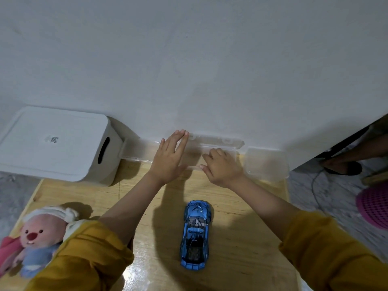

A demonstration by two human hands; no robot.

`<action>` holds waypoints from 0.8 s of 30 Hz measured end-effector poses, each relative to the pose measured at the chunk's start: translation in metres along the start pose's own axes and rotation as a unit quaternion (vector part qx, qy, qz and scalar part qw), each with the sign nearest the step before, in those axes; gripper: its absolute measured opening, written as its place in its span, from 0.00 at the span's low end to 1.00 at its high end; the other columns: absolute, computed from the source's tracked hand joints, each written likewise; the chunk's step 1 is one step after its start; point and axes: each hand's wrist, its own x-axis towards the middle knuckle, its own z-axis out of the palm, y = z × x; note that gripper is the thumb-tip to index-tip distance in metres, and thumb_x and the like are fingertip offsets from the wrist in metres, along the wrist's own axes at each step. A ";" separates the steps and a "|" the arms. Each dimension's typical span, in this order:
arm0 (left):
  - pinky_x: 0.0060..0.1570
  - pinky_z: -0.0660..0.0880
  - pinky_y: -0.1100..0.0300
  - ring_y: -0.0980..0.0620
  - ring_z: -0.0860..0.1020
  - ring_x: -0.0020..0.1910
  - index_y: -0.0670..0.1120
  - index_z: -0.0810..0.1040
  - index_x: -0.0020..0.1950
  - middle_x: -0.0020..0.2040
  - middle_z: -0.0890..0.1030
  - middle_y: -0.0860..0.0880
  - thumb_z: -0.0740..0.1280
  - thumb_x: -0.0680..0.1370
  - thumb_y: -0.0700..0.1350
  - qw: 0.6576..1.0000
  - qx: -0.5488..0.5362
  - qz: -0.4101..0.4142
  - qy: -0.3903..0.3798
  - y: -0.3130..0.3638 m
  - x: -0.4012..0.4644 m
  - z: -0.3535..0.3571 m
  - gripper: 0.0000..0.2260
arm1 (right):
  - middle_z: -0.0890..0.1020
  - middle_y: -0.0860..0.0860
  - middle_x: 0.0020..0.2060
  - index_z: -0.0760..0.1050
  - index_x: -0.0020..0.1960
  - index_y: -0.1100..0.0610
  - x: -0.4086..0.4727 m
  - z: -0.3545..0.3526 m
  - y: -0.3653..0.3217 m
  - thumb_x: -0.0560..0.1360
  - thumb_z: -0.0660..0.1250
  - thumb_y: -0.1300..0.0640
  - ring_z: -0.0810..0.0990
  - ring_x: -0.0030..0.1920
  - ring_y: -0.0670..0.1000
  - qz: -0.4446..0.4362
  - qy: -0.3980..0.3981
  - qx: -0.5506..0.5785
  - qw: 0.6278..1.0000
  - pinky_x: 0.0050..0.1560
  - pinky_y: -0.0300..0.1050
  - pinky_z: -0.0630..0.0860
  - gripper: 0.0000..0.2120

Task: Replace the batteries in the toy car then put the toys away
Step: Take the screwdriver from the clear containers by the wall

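Observation:
A blue toy car stands on its wheels on the wooden table, between my forearms. A pink plush toy with a white cap lies at the table's left edge. Against the wall lies a long clear plastic box with its lid raised. My left hand is flat with fingers extended, resting on the box and its lid. My right hand curls its fingers over the box's front rim. What the box holds is hidden.
A white lidded storage bin stands at the back left, partly off the table. A small clear square container sits at the back right corner. A pink mesh basket and a cable lie on the floor to the right.

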 end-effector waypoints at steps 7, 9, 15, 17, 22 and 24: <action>0.61 0.67 0.36 0.41 0.62 0.72 0.42 0.55 0.75 0.72 0.64 0.42 0.78 0.64 0.49 1.000 -0.010 0.000 0.010 0.000 -0.001 0.002 0.47 | 0.73 0.53 0.57 0.64 0.70 0.52 -0.009 0.009 0.006 0.74 0.39 0.35 0.69 0.58 0.57 0.048 -0.034 0.004 0.998 0.54 0.53 0.71 0.34; 0.61 0.68 0.36 0.41 0.62 0.72 0.41 0.56 0.75 0.71 0.63 0.42 0.78 0.64 0.49 1.000 -0.010 0.000 0.011 0.000 -0.001 0.001 0.47 | 0.72 0.52 0.57 0.65 0.70 0.50 -0.006 0.007 0.005 0.72 0.38 0.32 0.69 0.57 0.57 0.053 -0.042 0.021 0.998 0.54 0.53 0.71 0.36; 0.62 0.66 0.35 0.43 0.60 0.73 0.41 0.57 0.75 0.72 0.64 0.41 0.78 0.65 0.49 1.000 -0.011 -0.009 0.007 0.001 -0.002 0.001 0.46 | 0.72 0.52 0.56 0.72 0.62 0.53 -0.003 0.008 0.007 0.71 0.43 0.29 0.69 0.56 0.56 0.047 -0.047 0.027 0.997 0.53 0.53 0.73 0.37; 0.62 0.66 0.35 0.43 0.60 0.73 0.41 0.57 0.75 0.72 0.64 0.41 0.78 0.65 0.48 1.000 -0.012 -0.010 0.007 0.002 -0.002 0.001 0.45 | 0.72 0.53 0.54 0.73 0.58 0.55 -0.004 0.009 0.007 0.71 0.44 0.28 0.70 0.56 0.55 0.049 -0.040 0.023 0.998 0.51 0.53 0.75 0.36; 0.63 0.64 0.35 0.42 0.61 0.73 0.41 0.56 0.76 0.72 0.64 0.41 0.78 0.65 0.49 1.000 -0.011 -0.012 0.004 0.002 -0.001 -0.001 0.46 | 0.72 0.55 0.49 0.76 0.49 0.61 -0.007 0.013 0.005 0.72 0.48 0.29 0.71 0.51 0.55 0.074 0.027 0.001 0.997 0.45 0.50 0.74 0.37; 0.63 0.63 0.35 0.42 0.61 0.73 0.41 0.56 0.76 0.72 0.64 0.41 0.78 0.65 0.49 1.000 -0.010 -0.012 0.004 0.002 0.000 -0.002 0.46 | 0.73 0.55 0.49 0.77 0.46 0.62 -0.007 0.014 0.005 0.72 0.49 0.30 0.71 0.51 0.55 0.070 0.041 -0.007 0.997 0.47 0.52 0.74 0.37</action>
